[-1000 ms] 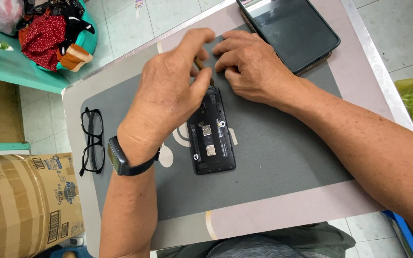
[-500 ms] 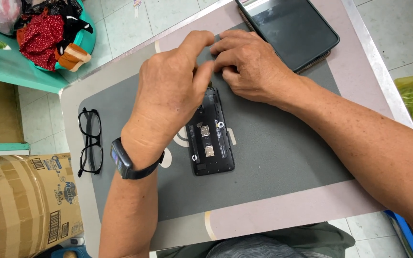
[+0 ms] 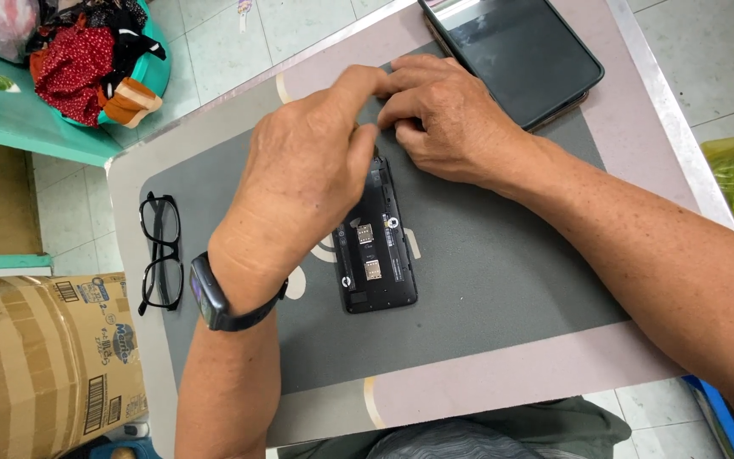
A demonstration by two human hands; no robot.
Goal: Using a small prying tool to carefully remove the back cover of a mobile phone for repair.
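- Reaching over the mat, your left hand (image 3: 307, 183) lies palm down w/ fingers bent, its fingertips at the top end of the open phone (image 3: 375, 242).
- Your left hand covers the phone's top left part, so you can't tell if it grips the phone or just presses on it.
- Your right hand (image 3: 448, 119) comes in from the right side, knuckles up, fingers curled in toward the left hand's fingertips.
- Both hands meet just above the phone's top end. Something small may be pinched there, but it's hidden; can't tell.
- The phone is black w/ its back cover off, lying flat near the middle of the grey mat (image 3: 503, 272). Small metal slots show inside it.
- A black watch (image 3: 210, 293) sits on your left wrist.
- Black glasses (image 3: 160, 252) lie folded open on the mat's left edge, well apart from the phone.
- A dark tablet (image 3: 516, 51) lies at the top right of the table (image 3: 639, 110), just beside your right hand.
- A cardboard box (image 3: 53, 365) stands on the floor at lower left; a teal tub w/ red and black cloth (image 3: 78, 64) is at upper left.
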